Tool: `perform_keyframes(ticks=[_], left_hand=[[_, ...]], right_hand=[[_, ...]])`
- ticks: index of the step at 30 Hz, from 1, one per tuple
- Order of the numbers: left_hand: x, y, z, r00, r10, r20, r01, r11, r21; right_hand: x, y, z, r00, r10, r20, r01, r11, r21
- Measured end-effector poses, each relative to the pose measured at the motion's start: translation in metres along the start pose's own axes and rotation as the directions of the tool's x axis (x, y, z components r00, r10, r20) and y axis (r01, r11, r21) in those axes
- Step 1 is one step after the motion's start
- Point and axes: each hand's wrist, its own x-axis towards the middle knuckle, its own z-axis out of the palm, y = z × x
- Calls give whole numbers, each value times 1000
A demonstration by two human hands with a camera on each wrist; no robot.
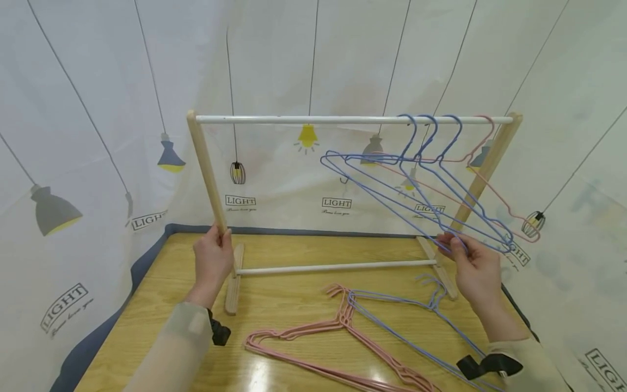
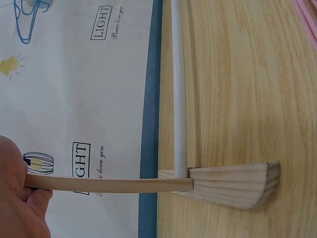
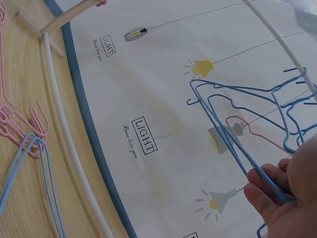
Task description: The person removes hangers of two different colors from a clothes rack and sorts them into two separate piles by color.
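A small clothes rack with wooden posts and a white top bar (image 1: 294, 119) stands on the table. My left hand (image 1: 213, 264) grips its left post (image 1: 207, 174) partway down, with fingers and thumb around the wood in the left wrist view. Three blue hangers (image 1: 403, 158) and one pink hanger (image 1: 495, 190) hang towards the bar's right end. My right hand (image 1: 477, 269) pinches the lower corner of a blue hanger between thumb and fingers; the right wrist view shows its blue wire (image 3: 267, 181) running into the hand.
On the table (image 1: 181, 272), in front of the rack, lie several pink hangers (image 1: 313, 326) and some blue hangers (image 1: 392, 298), overlapping. A white lower bar (image 1: 338, 268) joins the rack's wooden feet. Behind and beside it hangs a lamp-printed cloth (image 1: 274, 65).
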Motion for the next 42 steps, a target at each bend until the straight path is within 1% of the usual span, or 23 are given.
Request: perform_keyframes(ticks=[2, 3, 5, 9, 14, 19, 21, 24, 26, 28, 32, 35, 38, 41, 42], left_hand=[[0, 0, -1, 1000, 5, -2, -5, 1000, 0], [-1, 0, -1, 1000, 8, -2, -8, 1000, 1], [-1, 0, -1, 1000, 13, -1, -13, 1000, 2], [-1, -1, -1, 1000, 17, -3, -17, 1000, 5], [-1, -1, -1, 1000, 17, -4, -17, 1000, 14], [-1, -1, -2, 1000, 10, 0, -10, 1000, 24], [-1, -1, -2, 1000, 8, 2, -8, 1000, 24], [-1, -1, -3, 1000, 9, -1, -9, 1000, 23], [-1, -1, -3, 1000, 11, -3, -11, 1000, 24], [-2, -1, -3, 1000, 13, -8, -13, 1000, 27], [-2, -2, -2, 1000, 17, -14, -16, 1000, 27], [-1, -2, -1, 999, 32, -18, -32, 999, 24], [0, -2, 0, 999, 46, -25, -45, 999, 26], [0, -1, 0, 998, 50, -29, -49, 999, 21], [1, -1, 0, 998, 49, -27, -48, 999, 21]], right_hand=[[0, -4, 4, 999, 11, -38, -10, 999, 32], [1, -6, 5, 998, 15, -58, -11, 998, 65], [2, -10, 7, 996, 4, -94, 7, 993, 120], [3, -21, 7, 990, -5, -139, 40, 967, 251], [5, -33, 3, 983, 14, -182, 45, 947, 317], [10, -40, -3, 973, 53, -226, 32, 933, 358], [12, -42, -6, 967, 77, -241, 15, 933, 358], [14, -46, -8, 963, 97, -252, 11, 918, 396], [15, -48, -8, 962, 99, -253, 11, 916, 401], [13, -49, -7, 967, 94, -238, 17, 904, 427], [4, -49, -3, 979, 63, -193, 19, 917, 399], [-7, -48, 0, 987, 20, -158, 42, 924, 380], [-15, -50, 2, 991, -8, -132, 61, 915, 398], [-23, -54, 2, 993, 3, -121, 49, 904, 425], [-26, -55, 1, 993, 19, -119, 35, 899, 436]])
